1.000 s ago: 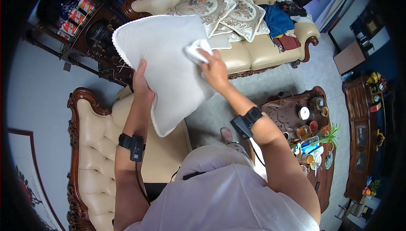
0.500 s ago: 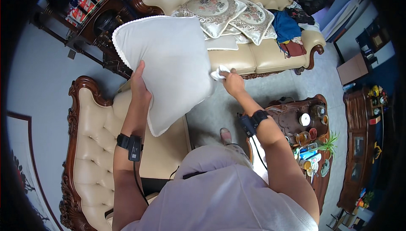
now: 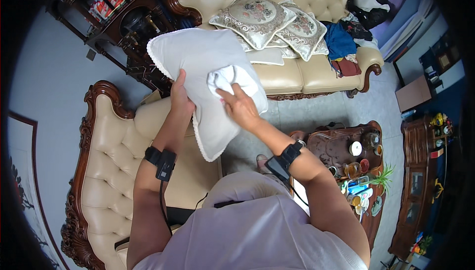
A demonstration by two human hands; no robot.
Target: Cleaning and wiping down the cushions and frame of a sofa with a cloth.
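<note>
A pale grey cushion [image 3: 184,47] with white braided trim hangs in the air in front of me, above the near sofa's seat. Its left edge is gripped by my left hand [image 3: 182,94], thumb on the face turned to me and the other fingers hidden behind. Bunched against the middle of that face is a white cloth [image 3: 235,75]. My right hand [image 3: 240,106] holds the cloth there, fingers closed on it. Each forearm wears a black strapped device with a cable.
A cream tufted sofa [image 3: 106,156] stands at the left. The far sofa [image 3: 277,79] bears patterned cushions [image 3: 255,15] and piled clothes [image 3: 341,42]. At the right, a carved coffee table [image 3: 321,144] carries cups, jars and a plant. A dark wooden shelf [image 3: 111,37] stands back left.
My right hand has swung left with the cloth, from beside the cushion's right edge onto its face. The cushion has shifted slightly right and tilted, still in my left hand.
</note>
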